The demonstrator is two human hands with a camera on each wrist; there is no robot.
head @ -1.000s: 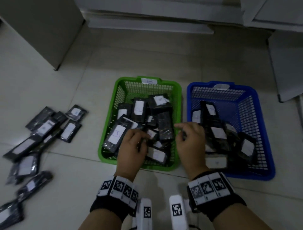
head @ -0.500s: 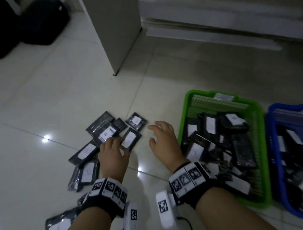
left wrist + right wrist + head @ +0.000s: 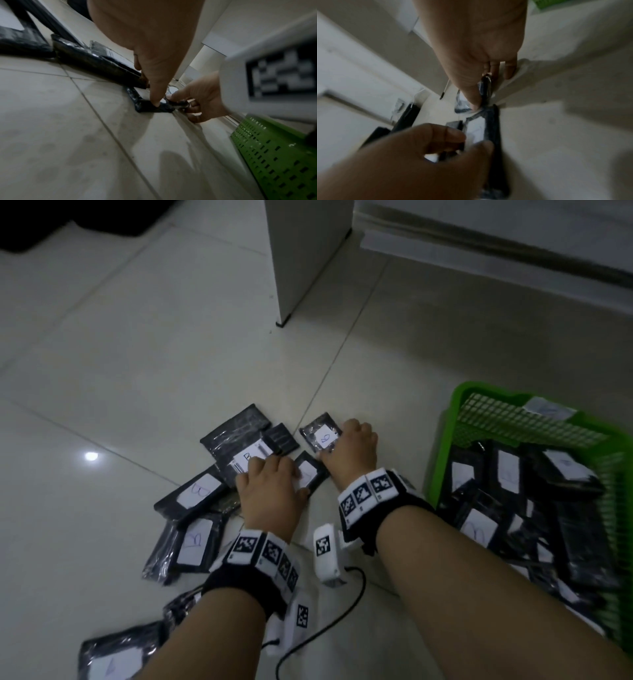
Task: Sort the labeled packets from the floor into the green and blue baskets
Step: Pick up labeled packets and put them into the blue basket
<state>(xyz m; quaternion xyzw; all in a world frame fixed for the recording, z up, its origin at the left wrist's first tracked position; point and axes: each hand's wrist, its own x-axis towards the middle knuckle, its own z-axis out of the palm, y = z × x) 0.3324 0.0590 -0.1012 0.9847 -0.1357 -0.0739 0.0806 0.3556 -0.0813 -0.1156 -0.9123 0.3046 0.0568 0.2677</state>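
Both hands are down on the floor among the dark packets. From the head view, the left hand (image 3: pixel 269 491) lies with curled fingers over a labeled packet (image 3: pixel 306 474) in the middle of the scatter, thumb at that packet's near corner, while the right hand (image 3: pixel 352 448), toward one o'clock of it, is clenched round the right edge of the small packet (image 3: pixel 320 436) whose white label bears a pen mark. More packets (image 3: pixel 197 491) spread from the left hand toward seven and eight o'clock, each with a white label, and another lies at the bottom edge. At three o'clock stands the green basket (image 3: pixel 445 446), holding many labeled packets; the blue basket is out of frame. A white cabinet leg (image 3: pixel 301 268) stands at twelve o'clock. The left wrist view shows the left hand's thumb (image 3: pixel 154 89) pressing down on the corner of the dark packet (image 3: pixel 147 106) on the floor tile, with the right hand (image 3: pixel 202 97) at three o'clock pinching its own packet's edge, and the green basket wall (image 3: pixel 274 155) at four o'clock. The right wrist view is blurred: the right hand (image 3: pixel 479 54) pinches a dark packet edge (image 3: pixel 486 86) between thumb and fingers, and toward six o'clock the left hand (image 3: pixel 419 155) grasps the labeled packet (image 3: pixel 484 129), fingers and thumb on either side of it.
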